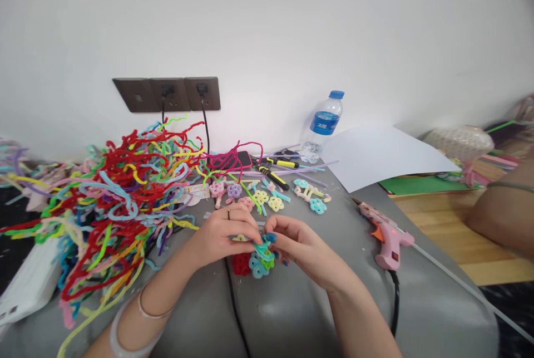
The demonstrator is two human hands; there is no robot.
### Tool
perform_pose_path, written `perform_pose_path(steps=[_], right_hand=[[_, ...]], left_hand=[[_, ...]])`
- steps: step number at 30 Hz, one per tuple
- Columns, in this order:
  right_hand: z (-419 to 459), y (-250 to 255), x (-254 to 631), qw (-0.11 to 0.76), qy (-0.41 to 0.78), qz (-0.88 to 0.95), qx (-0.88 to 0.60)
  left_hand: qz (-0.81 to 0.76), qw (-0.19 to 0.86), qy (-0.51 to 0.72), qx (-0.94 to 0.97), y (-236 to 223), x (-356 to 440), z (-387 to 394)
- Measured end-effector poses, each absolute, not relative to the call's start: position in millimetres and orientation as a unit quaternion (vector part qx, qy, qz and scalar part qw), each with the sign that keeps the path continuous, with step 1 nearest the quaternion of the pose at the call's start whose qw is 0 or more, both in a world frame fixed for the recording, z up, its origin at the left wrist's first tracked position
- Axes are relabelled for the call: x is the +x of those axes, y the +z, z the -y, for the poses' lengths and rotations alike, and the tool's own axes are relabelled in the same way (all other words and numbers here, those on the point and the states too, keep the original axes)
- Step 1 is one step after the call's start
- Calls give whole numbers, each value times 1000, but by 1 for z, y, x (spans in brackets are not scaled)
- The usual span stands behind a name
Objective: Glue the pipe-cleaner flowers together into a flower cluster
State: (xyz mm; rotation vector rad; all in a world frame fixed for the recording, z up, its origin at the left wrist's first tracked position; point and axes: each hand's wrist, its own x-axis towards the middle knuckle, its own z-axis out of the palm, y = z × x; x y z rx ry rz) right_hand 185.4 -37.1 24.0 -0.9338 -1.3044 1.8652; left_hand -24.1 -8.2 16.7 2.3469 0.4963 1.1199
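Both hands meet low in the middle of the head view, over the grey tabletop point(292, 302). My left hand point(223, 233) pinches a turquoise pipe cleaner piece point(262, 248) from the left, a ring on one finger. From the right my right hand point(298, 241), with blue nails, closes finger and thumb on the same piece. Just below the fingers are a red pipe cleaner flower point(241, 264), a light blue one point(258, 266) and a bright green one point(269, 260). The fingers partly cover these, so I cannot tell whether they are joined.
A big tangled heap of pipe cleaners point(125, 196) fills the left. Beyond my hands lie yellow flowers point(275, 203), pliers point(271, 175) and a phone point(240, 161). A water bottle point(325, 124) leans at the wall. A pink glue gun point(390, 238) with a cord and white paper point(384, 155) are right.
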Motion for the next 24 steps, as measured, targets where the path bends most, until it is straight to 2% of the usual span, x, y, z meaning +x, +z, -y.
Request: perform_pose_path(steps=[12, 24], right_hand=[[40, 25, 185, 359, 682, 530, -354], [37, 20, 187, 391, 647, 552, -352]], left_hand=[[-195, 239, 428, 849, 18, -24, 7], [-259, 289, 392, 834, 20, -23, 10]])
